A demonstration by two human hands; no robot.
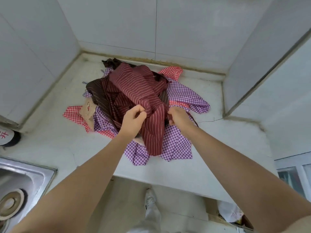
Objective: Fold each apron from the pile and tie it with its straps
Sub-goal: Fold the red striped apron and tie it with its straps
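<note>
1. The pile point(185, 96) is lying across the middle of the desk point(50, 145), spreading from the far edge by the wall almost to the near edge. Nothing in it is looking folded or tied, and no finished bundle is showing anywhere on the desk.
2. The maroon striped apron point(143, 91) is sitting on top of the pile. Its upper part is bunching toward the far edge, and one long flap is hanging toward the near edge between the two hands.
3. The left hand point(134, 117) is pinching the left side of that flap, its fingers curling round the cloth.
4. The right hand point(176, 116) is closing in a fist on the flap's other side and gripping maroon cloth. A thin dark strap point(193, 118) is trailing from beside it toward the right edge (whether the strap is inside the fist, I cannot tell).
5. Judging from this, the work is sitting at its very start: one apron is being lifted clear of the heap, with no fold laid in it yet and its straps not yet wrapped round.
6. The rest is waiting underneath: the purple checked apron point(178, 143), the red checked apron point(74, 113) and the brown striped apron point(96, 91) are all lying loose and rumpled.
7. So nearly the whole task is remaining: folding, tying, then repeating for each piece.
</note>
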